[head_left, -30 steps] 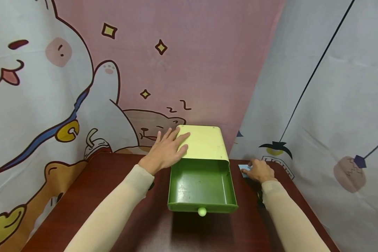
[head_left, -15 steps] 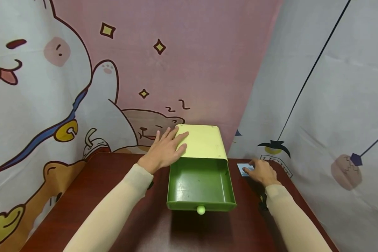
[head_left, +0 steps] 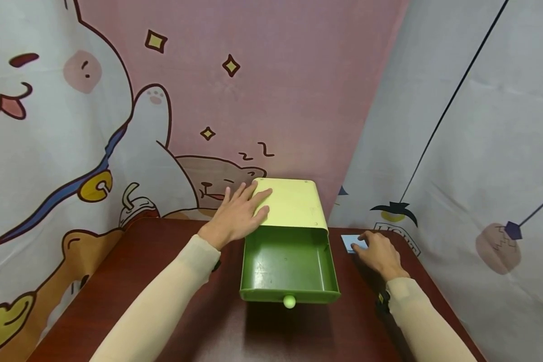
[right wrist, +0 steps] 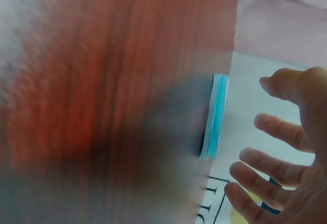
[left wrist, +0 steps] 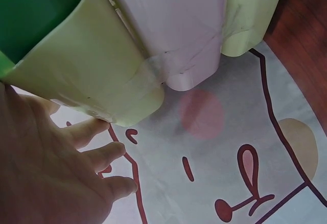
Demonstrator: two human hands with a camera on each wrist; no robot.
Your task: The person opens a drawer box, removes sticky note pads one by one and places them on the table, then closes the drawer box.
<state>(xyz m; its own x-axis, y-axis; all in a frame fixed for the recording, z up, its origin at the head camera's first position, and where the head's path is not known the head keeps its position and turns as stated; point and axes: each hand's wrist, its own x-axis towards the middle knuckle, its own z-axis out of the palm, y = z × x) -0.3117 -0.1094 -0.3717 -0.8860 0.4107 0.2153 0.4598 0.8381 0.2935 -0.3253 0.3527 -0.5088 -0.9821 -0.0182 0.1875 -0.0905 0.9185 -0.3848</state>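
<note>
My left hand (head_left: 235, 216) rests with spread fingers on the left edge of the pale yellow top of a small drawer cabinet (head_left: 291, 203). The cabinet's green top drawer (head_left: 289, 259) is pulled out, with bare inside and a round light-green knob (head_left: 289, 301) in front. To the right of the cabinet, a thin light-blue square pad (head_left: 350, 244) lies flat on the table; its layered blue and white edge (right wrist: 215, 116) shows in the right wrist view. My right hand (head_left: 379, 254) hovers just right of this pad, fingers loosely bent and apart, holding nothing.
Pale yellow and lilac (left wrist: 179, 24) tiers of the cabinet show in the left wrist view. Everything stands on a dark red-brown wooden table (head_left: 176, 281). A cartoon-printed cloth (head_left: 298, 100) hangs close behind the table and along its sides.
My right hand has drawn back slightly to the right, its fingers coming off the blue pad, more of which now shows. The left hand and the drawer stay as they were.
</note>
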